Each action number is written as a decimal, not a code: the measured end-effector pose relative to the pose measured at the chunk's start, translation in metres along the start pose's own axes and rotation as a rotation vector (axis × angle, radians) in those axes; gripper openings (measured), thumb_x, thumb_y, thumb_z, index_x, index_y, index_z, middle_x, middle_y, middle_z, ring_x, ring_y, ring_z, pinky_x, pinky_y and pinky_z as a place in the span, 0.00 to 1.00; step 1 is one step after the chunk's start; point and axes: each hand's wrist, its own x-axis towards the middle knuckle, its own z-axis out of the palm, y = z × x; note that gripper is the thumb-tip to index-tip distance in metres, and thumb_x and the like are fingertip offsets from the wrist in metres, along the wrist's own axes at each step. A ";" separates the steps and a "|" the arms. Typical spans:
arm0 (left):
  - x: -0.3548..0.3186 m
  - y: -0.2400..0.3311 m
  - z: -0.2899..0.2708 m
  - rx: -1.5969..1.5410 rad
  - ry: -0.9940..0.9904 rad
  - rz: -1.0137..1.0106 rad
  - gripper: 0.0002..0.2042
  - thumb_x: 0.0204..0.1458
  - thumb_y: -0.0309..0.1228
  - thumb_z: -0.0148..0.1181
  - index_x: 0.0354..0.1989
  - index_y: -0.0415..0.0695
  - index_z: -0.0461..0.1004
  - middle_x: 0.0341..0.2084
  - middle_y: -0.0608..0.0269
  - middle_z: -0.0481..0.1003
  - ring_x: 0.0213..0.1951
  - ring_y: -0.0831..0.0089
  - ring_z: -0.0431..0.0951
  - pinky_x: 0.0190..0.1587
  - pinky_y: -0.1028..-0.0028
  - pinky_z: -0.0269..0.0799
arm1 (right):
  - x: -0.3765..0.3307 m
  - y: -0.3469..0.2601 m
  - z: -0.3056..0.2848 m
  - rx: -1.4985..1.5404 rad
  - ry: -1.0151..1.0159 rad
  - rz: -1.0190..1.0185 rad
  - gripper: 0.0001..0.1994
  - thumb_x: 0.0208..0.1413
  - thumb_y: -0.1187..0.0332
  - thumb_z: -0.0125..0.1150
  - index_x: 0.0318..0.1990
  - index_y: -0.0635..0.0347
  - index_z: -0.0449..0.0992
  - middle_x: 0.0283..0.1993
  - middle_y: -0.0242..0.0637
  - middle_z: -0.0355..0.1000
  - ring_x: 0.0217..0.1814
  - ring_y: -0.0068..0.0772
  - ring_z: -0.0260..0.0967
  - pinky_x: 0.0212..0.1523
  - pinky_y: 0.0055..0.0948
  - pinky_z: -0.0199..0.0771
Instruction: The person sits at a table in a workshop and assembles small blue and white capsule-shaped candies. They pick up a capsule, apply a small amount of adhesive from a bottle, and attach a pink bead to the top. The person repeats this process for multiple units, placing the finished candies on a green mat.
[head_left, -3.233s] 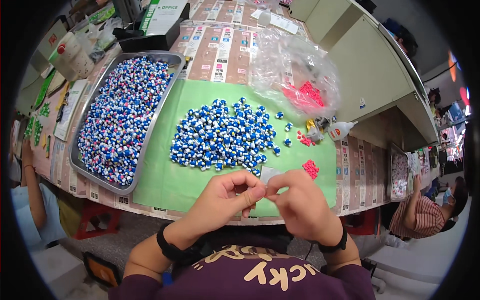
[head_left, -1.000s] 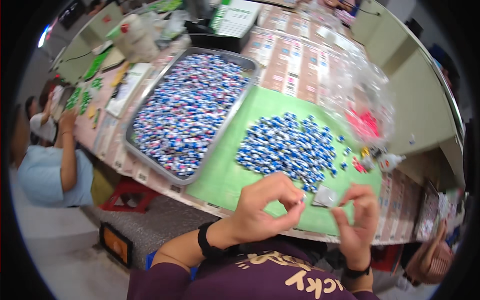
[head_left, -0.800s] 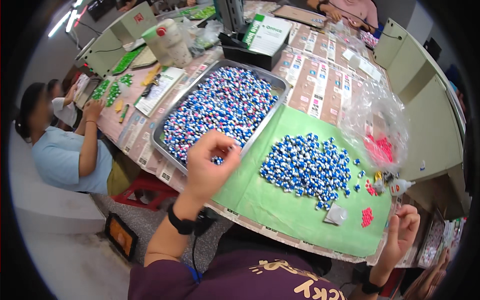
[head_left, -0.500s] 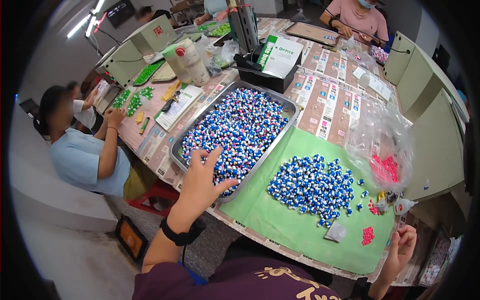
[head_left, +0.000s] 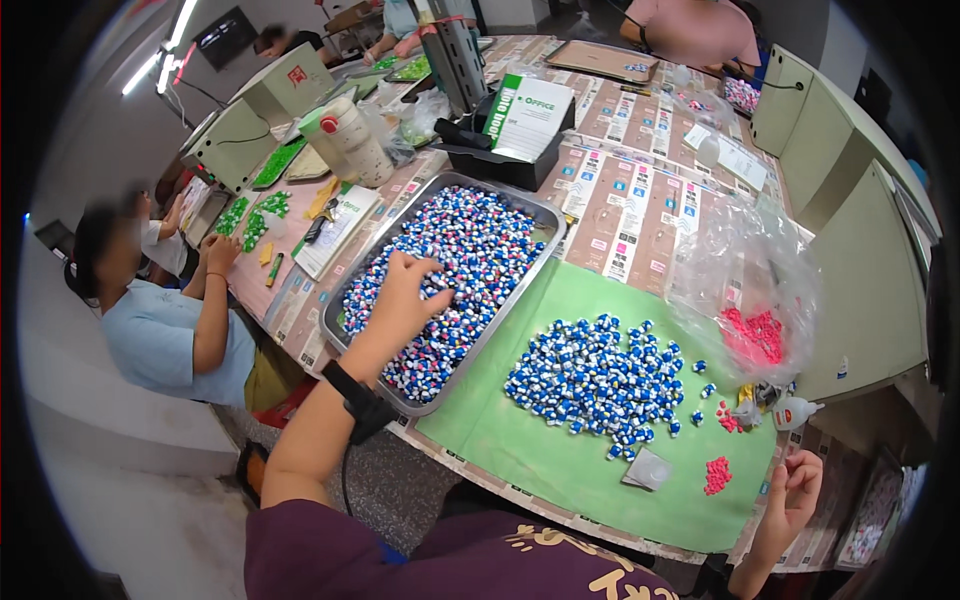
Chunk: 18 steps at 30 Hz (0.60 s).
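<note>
My left hand (head_left: 405, 300) hovers over or touches the heap of small blue-and-white pieces (head_left: 475, 245), some with pink bits, in a metal tray (head_left: 553, 232). Its thumb and fingers are apart, with nothing visible between them. At the lower right, my right hand (head_left: 790, 505) is raised by the table edge with fingers curled in; anything inside is hidden. Between my hands, a pile of blue-and-white pieces (head_left: 600, 380) is spread on a green mat (head_left: 480, 425). Nearer the right hand are a small heap of pink bits (head_left: 718, 476) and a small pale square (head_left: 648, 470).
A clear plastic bag (head_left: 745, 265) with pink bits lies at the right, beside a white squeeze bottle (head_left: 796, 412). Behind the tray stands a black box (head_left: 500, 165) holding a notebook. A person in light blue (head_left: 165, 345) works with green pieces at the left.
My left hand has moved farther over the tray, its fingers drawing closer to the thumb. My right hand stays curled by the table edge. The whole view has shifted slightly.
</note>
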 end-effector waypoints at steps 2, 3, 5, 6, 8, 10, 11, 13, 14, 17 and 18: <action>0.008 -0.004 -0.010 0.021 -0.081 -0.067 0.26 0.44 0.36 0.73 0.54 0.46 0.74 0.47 0.55 0.67 0.47 0.65 0.71 0.46 0.68 0.72 | -0.002 0.003 -0.005 -0.011 0.011 0.013 0.13 0.56 0.82 0.56 0.30 0.58 0.57 0.43 0.36 0.60 0.46 0.26 0.57 0.55 0.25 0.55; 0.009 0.005 -0.018 -0.073 -0.101 -0.105 0.29 0.45 0.37 0.73 0.57 0.46 0.72 0.50 0.55 0.66 0.48 0.66 0.71 0.46 0.69 0.73 | -0.002 0.005 -0.006 -0.014 0.011 0.016 0.13 0.56 0.82 0.56 0.30 0.58 0.57 0.43 0.36 0.61 0.46 0.26 0.57 0.55 0.25 0.55; 0.010 0.005 -0.029 -0.256 -0.131 -0.070 0.35 0.47 0.41 0.72 0.63 0.44 0.65 0.55 0.48 0.63 0.54 0.55 0.70 0.57 0.62 0.67 | -0.001 0.006 -0.004 -0.005 0.002 0.021 0.13 0.56 0.82 0.56 0.30 0.58 0.57 0.43 0.36 0.61 0.46 0.26 0.57 0.55 0.25 0.55; 0.007 0.009 -0.034 -0.196 -0.127 -0.019 0.36 0.47 0.41 0.72 0.63 0.44 0.64 0.56 0.48 0.63 0.55 0.54 0.69 0.58 0.61 0.66 | -0.001 0.004 -0.002 0.001 -0.004 0.024 0.13 0.56 0.82 0.56 0.30 0.58 0.57 0.43 0.36 0.61 0.46 0.26 0.57 0.54 0.25 0.56; -0.002 0.021 -0.048 -0.076 -0.117 0.084 0.36 0.47 0.42 0.71 0.64 0.44 0.63 0.57 0.46 0.62 0.59 0.51 0.67 0.61 0.59 0.64 | 0.000 0.001 0.002 0.001 -0.018 0.009 0.13 0.56 0.82 0.56 0.30 0.58 0.58 0.43 0.36 0.61 0.45 0.26 0.57 0.54 0.25 0.56; -0.010 0.025 -0.050 0.026 -0.249 0.139 0.36 0.48 0.44 0.71 0.64 0.45 0.64 0.59 0.41 0.59 0.62 0.46 0.63 0.64 0.58 0.61 | 0.001 -0.002 0.005 -0.020 -0.033 -0.026 0.12 0.56 0.82 0.57 0.31 0.58 0.58 0.43 0.36 0.61 0.45 0.26 0.57 0.53 0.25 0.56; -0.016 0.034 -0.053 0.031 -0.349 0.074 0.36 0.47 0.44 0.71 0.64 0.46 0.64 0.60 0.40 0.58 0.62 0.44 0.63 0.64 0.58 0.61 | 0.001 -0.004 0.008 -0.015 -0.031 -0.020 0.12 0.56 0.82 0.57 0.31 0.58 0.58 0.43 0.36 0.61 0.45 0.26 0.57 0.53 0.25 0.56; -0.025 0.034 -0.045 -0.025 -0.496 0.028 0.36 0.47 0.46 0.71 0.65 0.50 0.65 0.62 0.36 0.55 0.61 0.39 0.62 0.64 0.55 0.60 | 0.000 -0.008 0.012 -0.003 -0.028 -0.010 0.12 0.56 0.82 0.57 0.31 0.58 0.59 0.43 0.36 0.61 0.45 0.26 0.57 0.53 0.25 0.56; -0.026 0.032 -0.037 0.041 -0.472 0.024 0.35 0.48 0.47 0.70 0.64 0.51 0.65 0.62 0.37 0.56 0.61 0.39 0.61 0.64 0.54 0.59 | 0.001 -0.009 0.014 0.000 -0.036 -0.009 0.12 0.56 0.82 0.57 0.31 0.58 0.59 0.43 0.36 0.61 0.45 0.26 0.57 0.53 0.25 0.56; -0.017 0.034 -0.015 0.191 -0.459 0.014 0.33 0.49 0.50 0.68 0.64 0.55 0.66 0.63 0.37 0.55 0.62 0.34 0.58 0.64 0.47 0.56 | 0.000 -0.010 0.014 -0.001 -0.045 -0.005 0.12 0.56 0.82 0.57 0.31 0.58 0.59 0.42 0.36 0.61 0.45 0.26 0.57 0.53 0.25 0.56; -0.010 0.034 -0.012 0.187 -0.485 -0.009 0.34 0.48 0.50 0.68 0.64 0.55 0.66 0.63 0.37 0.55 0.62 0.34 0.58 0.64 0.47 0.56 | -0.001 -0.009 0.014 -0.001 -0.046 -0.005 0.12 0.56 0.82 0.57 0.31 0.58 0.59 0.42 0.36 0.61 0.45 0.26 0.57 0.54 0.25 0.56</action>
